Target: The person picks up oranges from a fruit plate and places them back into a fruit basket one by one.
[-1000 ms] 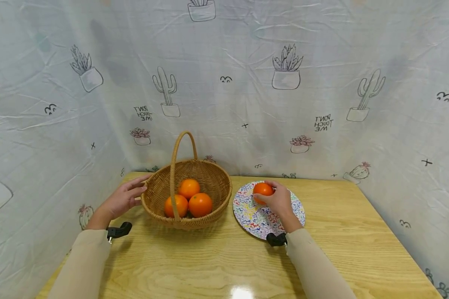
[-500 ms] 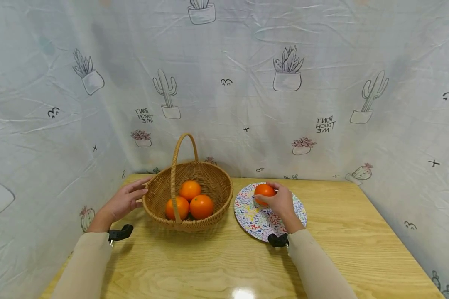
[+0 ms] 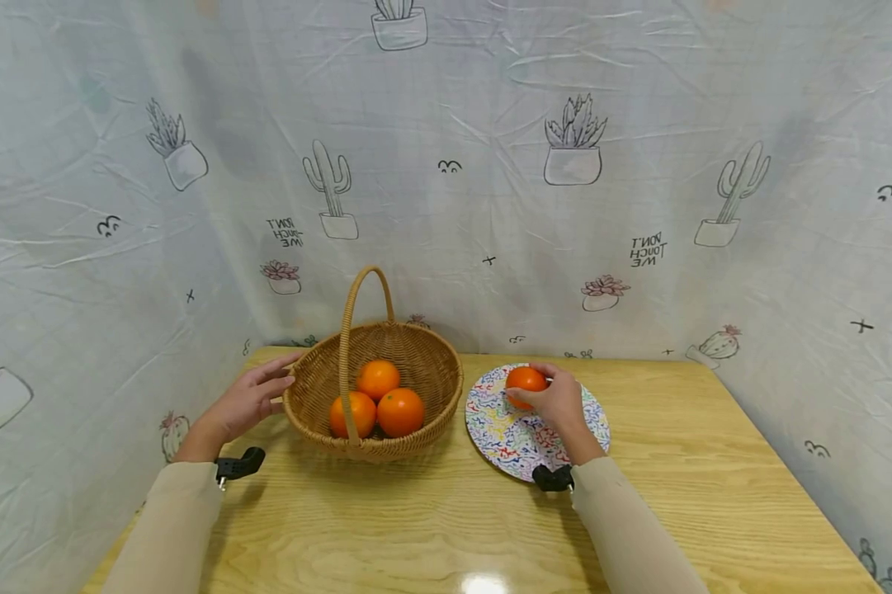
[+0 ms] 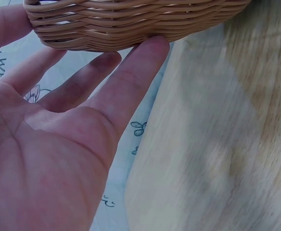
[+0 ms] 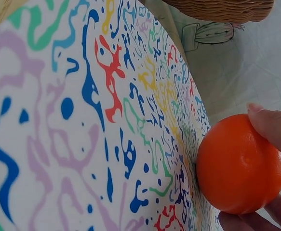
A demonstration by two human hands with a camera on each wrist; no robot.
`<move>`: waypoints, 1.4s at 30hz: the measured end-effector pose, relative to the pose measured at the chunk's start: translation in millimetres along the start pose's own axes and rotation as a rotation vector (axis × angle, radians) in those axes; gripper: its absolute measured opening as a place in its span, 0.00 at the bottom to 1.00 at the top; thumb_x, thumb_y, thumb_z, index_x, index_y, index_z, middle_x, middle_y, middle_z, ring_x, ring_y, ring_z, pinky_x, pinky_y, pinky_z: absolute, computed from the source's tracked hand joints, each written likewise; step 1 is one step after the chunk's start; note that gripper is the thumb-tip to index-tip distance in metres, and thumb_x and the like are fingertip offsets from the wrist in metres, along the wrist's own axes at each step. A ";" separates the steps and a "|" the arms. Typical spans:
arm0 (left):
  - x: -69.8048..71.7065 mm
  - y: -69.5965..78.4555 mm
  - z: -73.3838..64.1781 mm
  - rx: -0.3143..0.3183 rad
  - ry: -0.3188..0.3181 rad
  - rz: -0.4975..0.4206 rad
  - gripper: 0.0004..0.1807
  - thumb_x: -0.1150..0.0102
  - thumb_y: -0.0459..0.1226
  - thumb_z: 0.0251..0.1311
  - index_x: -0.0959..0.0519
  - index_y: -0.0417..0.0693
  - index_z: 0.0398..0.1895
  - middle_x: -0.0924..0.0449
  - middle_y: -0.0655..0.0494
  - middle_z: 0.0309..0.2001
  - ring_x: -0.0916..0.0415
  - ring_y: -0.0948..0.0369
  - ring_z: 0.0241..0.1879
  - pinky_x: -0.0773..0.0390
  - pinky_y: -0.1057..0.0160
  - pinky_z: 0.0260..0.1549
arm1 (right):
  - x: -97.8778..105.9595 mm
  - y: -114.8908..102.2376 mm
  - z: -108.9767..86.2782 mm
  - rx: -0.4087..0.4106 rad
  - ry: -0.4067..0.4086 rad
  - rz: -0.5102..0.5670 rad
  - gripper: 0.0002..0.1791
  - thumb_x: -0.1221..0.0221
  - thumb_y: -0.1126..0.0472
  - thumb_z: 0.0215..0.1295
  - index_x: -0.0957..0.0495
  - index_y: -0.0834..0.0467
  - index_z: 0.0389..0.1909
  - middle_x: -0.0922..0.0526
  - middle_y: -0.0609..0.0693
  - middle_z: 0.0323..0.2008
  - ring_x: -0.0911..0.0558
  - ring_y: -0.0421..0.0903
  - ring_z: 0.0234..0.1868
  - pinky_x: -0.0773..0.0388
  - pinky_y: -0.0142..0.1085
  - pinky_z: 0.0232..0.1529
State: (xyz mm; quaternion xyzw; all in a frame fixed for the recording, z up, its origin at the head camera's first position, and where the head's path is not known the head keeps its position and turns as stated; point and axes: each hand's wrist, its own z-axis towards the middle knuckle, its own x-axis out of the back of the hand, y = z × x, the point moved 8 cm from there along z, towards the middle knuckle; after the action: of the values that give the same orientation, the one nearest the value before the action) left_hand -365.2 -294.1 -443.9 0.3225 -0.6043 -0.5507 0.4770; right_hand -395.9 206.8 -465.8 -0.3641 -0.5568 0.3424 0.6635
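Observation:
A wicker basket (image 3: 446, 412) with a tall arched handle stands left of the middle, and three oranges (image 3: 401, 412) lie inside it. My left hand (image 3: 248, 398) rests against the basket's left side with its fingers extended; in the left wrist view the fingertips are right at the woven wall (image 4: 130, 24). On the right lies a round board (image 3: 493, 429) with a multicoloured squiggle pattern. Over its back part my right hand (image 3: 560, 400) grips another orange (image 3: 525, 386) between thumb and fingers. The right wrist view shows that orange (image 5: 241, 163) close against the patterned surface (image 5: 82, 144).
Everything stands on a light wooden table (image 3: 386, 528). A pale cloth (image 3: 446, 206) printed with potted cacti hangs behind and along both sides, close to the table's edges. The basket's handle (image 3: 346, 355) rises well above its rim.
Both hands, the basket and the oranges keep their places. The whole head view has shifted slightly downward in the frame.

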 end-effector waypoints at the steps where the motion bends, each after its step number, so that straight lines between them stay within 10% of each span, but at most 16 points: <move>1: 0.2 -0.5 -0.3 0.000 0.000 0.003 0.34 0.56 0.41 0.82 0.53 0.45 0.84 0.50 0.34 0.77 0.23 0.72 0.60 0.16 0.63 0.54 | -0.5 0.2 0.0 0.000 -0.001 -0.002 0.40 0.25 0.53 0.59 0.27 0.59 0.70 0.26 0.62 0.68 0.24 0.63 0.65 0.24 0.57 0.66; 18: 0.0 -2.6 4.2 0.013 0.005 -0.034 0.35 0.53 0.41 0.81 0.52 0.45 0.84 0.35 0.53 0.69 0.21 0.69 0.59 0.16 0.63 0.53 | 3.4 0.2 -1.2 0.011 -0.007 -0.045 0.38 0.25 0.52 0.60 0.26 0.58 0.70 0.25 0.62 0.68 0.24 0.63 0.65 0.23 0.58 0.65; 28: -2.8 -0.1 1.9 0.015 -0.002 -0.026 0.35 0.54 0.40 0.81 0.53 0.44 0.84 0.51 0.32 0.78 0.23 0.72 0.59 0.16 0.64 0.53 | 6.1 8.8 -5.0 -0.008 -0.005 -0.008 0.41 0.24 0.48 0.57 0.27 0.54 0.71 0.25 0.58 0.68 0.22 0.61 0.63 0.20 0.56 0.62; 42: -1.5 1.2 0.8 0.016 -0.006 0.008 0.35 0.54 0.42 0.81 0.53 0.45 0.84 0.52 0.32 0.79 0.24 0.74 0.60 0.16 0.63 0.54 | 7.9 8.6 -12.4 -0.020 -0.023 0.032 0.41 0.25 0.47 0.58 0.26 0.55 0.71 0.25 0.59 0.69 0.22 0.59 0.61 0.19 0.51 0.60</move>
State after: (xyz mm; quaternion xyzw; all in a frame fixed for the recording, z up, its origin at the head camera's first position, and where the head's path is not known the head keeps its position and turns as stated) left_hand -365.3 -292.2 -443.0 0.3221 -0.6115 -0.5450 0.4746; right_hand -383.0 216.6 -470.8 -0.3757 -0.5617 0.3516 0.6479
